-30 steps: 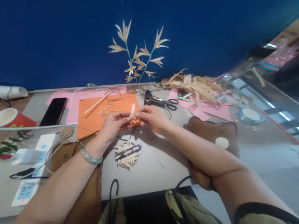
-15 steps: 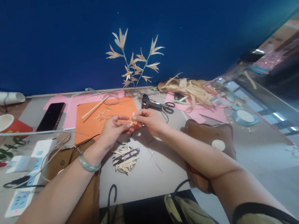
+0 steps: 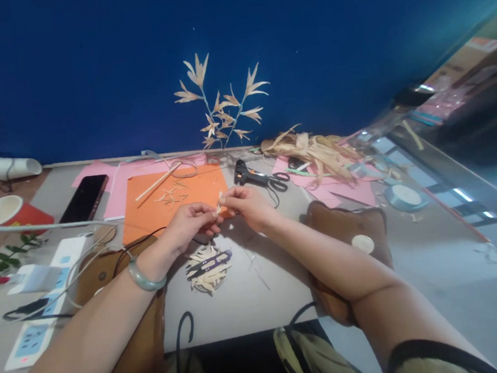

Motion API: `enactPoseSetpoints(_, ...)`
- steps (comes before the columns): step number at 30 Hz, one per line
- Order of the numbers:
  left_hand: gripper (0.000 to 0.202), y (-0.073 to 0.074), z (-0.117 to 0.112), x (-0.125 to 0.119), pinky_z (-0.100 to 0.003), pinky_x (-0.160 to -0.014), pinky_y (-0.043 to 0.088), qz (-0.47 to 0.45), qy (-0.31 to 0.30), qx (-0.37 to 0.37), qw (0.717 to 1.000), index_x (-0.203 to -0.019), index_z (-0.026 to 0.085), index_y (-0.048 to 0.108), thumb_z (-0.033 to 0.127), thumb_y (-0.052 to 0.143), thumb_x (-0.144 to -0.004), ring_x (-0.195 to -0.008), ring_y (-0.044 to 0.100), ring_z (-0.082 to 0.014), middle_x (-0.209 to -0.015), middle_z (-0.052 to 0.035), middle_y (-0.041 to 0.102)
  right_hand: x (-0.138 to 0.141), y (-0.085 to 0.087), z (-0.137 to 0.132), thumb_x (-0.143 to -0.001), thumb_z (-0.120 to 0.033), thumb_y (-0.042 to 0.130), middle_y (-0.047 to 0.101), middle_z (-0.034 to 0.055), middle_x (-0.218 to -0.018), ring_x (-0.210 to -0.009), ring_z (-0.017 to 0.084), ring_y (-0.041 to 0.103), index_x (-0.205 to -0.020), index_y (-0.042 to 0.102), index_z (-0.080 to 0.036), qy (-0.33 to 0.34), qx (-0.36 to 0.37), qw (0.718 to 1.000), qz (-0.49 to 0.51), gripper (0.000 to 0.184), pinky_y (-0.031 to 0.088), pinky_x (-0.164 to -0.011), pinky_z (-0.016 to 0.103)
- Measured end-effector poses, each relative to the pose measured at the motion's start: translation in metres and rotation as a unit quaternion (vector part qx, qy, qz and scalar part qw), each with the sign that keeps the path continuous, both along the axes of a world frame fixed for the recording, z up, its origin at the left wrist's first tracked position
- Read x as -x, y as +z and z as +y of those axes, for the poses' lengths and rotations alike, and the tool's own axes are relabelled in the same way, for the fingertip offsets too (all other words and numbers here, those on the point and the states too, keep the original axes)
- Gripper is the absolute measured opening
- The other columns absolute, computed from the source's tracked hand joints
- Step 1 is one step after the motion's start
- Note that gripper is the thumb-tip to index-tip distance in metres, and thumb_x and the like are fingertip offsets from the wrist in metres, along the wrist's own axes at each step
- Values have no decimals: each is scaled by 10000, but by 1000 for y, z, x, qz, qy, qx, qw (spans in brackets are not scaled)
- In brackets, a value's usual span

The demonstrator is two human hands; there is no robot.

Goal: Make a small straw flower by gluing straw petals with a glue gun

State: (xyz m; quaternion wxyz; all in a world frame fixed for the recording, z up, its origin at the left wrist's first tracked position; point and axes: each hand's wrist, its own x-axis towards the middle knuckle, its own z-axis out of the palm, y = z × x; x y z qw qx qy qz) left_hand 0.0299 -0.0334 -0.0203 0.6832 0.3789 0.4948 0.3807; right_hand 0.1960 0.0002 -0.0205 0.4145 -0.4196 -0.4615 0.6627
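My left hand (image 3: 194, 220) and my right hand (image 3: 245, 206) meet over the front edge of an orange sheet (image 3: 205, 184), fingertips pinched together. Between them is a small pale piece of dried husk (image 3: 219, 207), mostly hidden by the fingers; both hands seem to grip it. Just below, a dish of cut husk strips (image 3: 208, 284) has purple-handled thread snips (image 3: 212, 264) lying across it. Thin pale twisted strips (image 3: 171, 194) lie on the orange sheet. Behind my hands stands a branch with pale husk flowers (image 3: 224, 110).
A black glue gun (image 3: 252, 177) and a heap of dried husks (image 3: 310, 149) lie at the back right. Brown cushions (image 3: 348, 230) flank the work area. At left are a phone (image 3: 84, 198), a red cup (image 3: 11, 213) and a power strip (image 3: 39, 332) with cables. Blue tape (image 3: 406, 197) sits at right.
My left hand's fingers have closed in more on the small husk piece, and my hands stay together in the same place. The view has shifted slightly.
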Motion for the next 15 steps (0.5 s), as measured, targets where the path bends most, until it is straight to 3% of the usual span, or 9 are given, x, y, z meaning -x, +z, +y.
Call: enactPoseSetpoints(15, 297, -1, 2, 0, -223, -578, 505, -6, 49, -51, 997, -759, 106, 717, 313, 826, -577, -566, 643, -119, -662, -50, 720, -1, -2, -2, -613, -295, 780, 607, -33, -573, -500, 62, 485, -661, 643, -138, 19, -22, 1000, 10, 213, 364, -528, 220)
